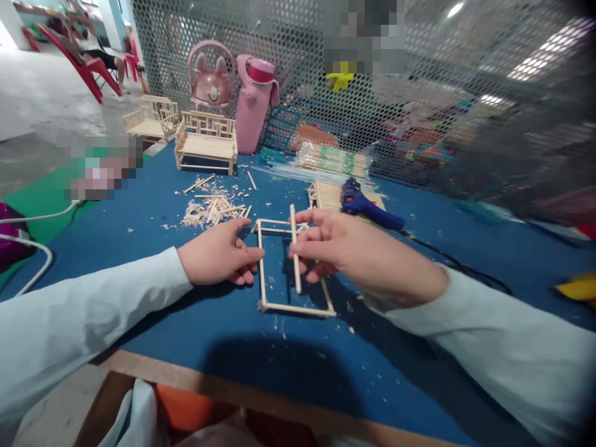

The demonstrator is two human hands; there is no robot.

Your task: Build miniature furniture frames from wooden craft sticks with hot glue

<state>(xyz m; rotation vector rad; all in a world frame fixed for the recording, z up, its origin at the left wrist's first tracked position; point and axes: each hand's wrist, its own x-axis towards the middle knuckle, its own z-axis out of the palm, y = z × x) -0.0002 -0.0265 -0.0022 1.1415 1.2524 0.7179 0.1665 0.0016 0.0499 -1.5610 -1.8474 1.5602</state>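
A rectangular frame of thin wooden sticks (298, 309) lies on the blue tabletop (177, 329) in front of me. At its left side rests my left hand (223, 251), fingers apart, the thumb tip at the left stick. My right hand (321, 245) pinches a loose wooden stick (293, 233) between thumb and fingers, holding it nearly upright in view over the frame's middle. Part of the frame's right side is hidden behind that hand. Beyond the right hand, a blue glue gun (367, 208) lies on a flat wooden stick piece (321, 194).
Stick scraps and shavings (214, 208) are heaped behind my left hand. Two small wooden stick benches (207, 146) stand farther back beside a pink bottle (254, 105). Bagged sticks (333, 160) lie by a perforated metal screen (298, 43). The glue gun's black cord (456, 261) runs right.
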